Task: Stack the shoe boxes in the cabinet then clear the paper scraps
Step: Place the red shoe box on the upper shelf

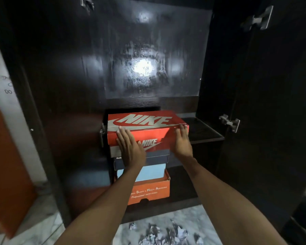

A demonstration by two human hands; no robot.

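Crumpled paper scraps [163, 233] lay on the floor [42, 225] nearest the camera, not yet cleared. Beyond them, the left hand [130, 149] and right hand [182, 141] pressed straight, open fingers against the red Nike box [145, 128], probably squaring it atop the stack in the cabinet [237, 85]. The arms hid parts of the lower boxes.
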